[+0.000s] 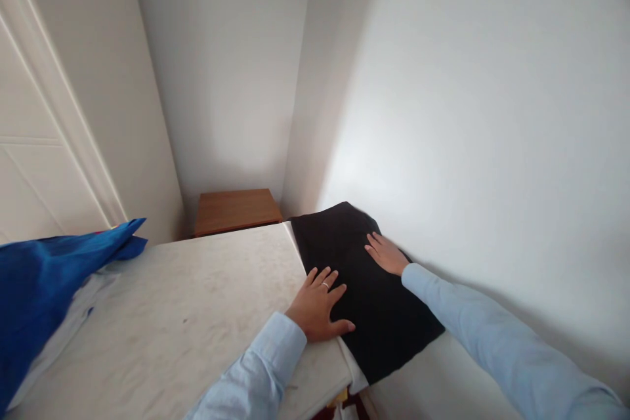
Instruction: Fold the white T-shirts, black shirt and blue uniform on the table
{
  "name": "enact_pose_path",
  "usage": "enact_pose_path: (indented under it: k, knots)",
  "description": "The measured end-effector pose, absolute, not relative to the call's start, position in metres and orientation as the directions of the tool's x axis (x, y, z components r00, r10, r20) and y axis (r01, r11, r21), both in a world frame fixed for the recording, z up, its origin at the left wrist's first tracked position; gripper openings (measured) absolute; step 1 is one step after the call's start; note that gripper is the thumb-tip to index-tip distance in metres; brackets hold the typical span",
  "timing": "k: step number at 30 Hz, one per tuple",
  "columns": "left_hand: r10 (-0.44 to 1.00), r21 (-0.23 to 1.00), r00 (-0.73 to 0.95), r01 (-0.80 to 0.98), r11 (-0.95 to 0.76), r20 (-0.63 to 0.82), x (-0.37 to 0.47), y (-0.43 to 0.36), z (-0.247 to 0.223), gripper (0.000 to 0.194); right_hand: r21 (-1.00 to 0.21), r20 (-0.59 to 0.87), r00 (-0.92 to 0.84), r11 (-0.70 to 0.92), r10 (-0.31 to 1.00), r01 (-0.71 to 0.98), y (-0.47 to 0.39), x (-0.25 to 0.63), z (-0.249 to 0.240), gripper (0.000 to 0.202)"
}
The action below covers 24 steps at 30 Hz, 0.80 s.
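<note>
A black cloth [364, 302] lies spread along the right edge of a pale, stained surface [211, 315], up against the white wall. My left hand [319, 308], with a ring on one finger, rests palm down with fingers spread across the cloth's left edge. Farther right, my right hand [386, 254] lies flat on the cloth near its wall side, fingers stretched out. Neither hand grips anything.
Blue fabric [39, 295] with white material under it lies at the left. A brown wooden cabinet [239, 209] stands in the back corner. White walls [467, 111] rise behind and right; a white panelled door [34, 138] is at left.
</note>
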State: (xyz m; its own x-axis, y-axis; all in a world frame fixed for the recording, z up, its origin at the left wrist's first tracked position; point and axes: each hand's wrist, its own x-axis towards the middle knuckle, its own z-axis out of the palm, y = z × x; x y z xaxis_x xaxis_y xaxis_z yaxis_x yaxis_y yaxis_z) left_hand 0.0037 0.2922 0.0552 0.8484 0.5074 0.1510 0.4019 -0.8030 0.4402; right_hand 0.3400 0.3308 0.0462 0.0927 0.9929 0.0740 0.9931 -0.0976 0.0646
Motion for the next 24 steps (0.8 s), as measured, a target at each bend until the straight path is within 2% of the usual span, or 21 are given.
enact_pose_path:
  k: [3, 10, 13, 16, 19, 24]
  knots:
    - [0.506, 0.442, 0.847, 0.397, -0.805, 0.161, 0.004, 0.292, 0.054, 0.09, 0.047, 0.065, 0.099, -0.102, 0.993, 0.994, 0.349, 0.331, 0.065, 0.065]
    - [0.515, 0.5, 0.84, 0.377, -0.78, 0.172, 0.0, 0.29, 0.056, 0.091, -0.009, 0.233, 0.111, -0.112, 0.966, 0.994, 0.434, 0.29, 0.112, 0.067]
    - [0.508, 0.532, 0.845, 0.358, -0.768, 0.165, -0.002, 0.29, 0.059, 0.1, -0.025, 0.228, 0.151, -0.15, 0.962, 0.988, 0.46, 0.278, 0.102, 0.066]
    - [0.496, 0.551, 0.853, 0.337, -0.763, 0.164, -0.004, 0.291, 0.062, 0.109, -0.041, 0.122, 0.192, -0.189, 0.974, 0.981, 0.468, 0.272, 0.074, 0.065]
    - [0.494, 0.561, 0.854, 0.331, -0.759, 0.164, -0.004, 0.291, 0.063, 0.11, -0.047, 0.048, 0.22, -0.218, 0.974, 0.975, 0.467, 0.271, 0.051, 0.066]
    - [0.498, 0.572, 0.85, 0.327, -0.752, 0.169, -0.004, 0.29, 0.06, 0.109, -0.039, 0.047, 0.214, -0.212, 0.976, 0.976, 0.465, 0.273, 0.048, 0.068]
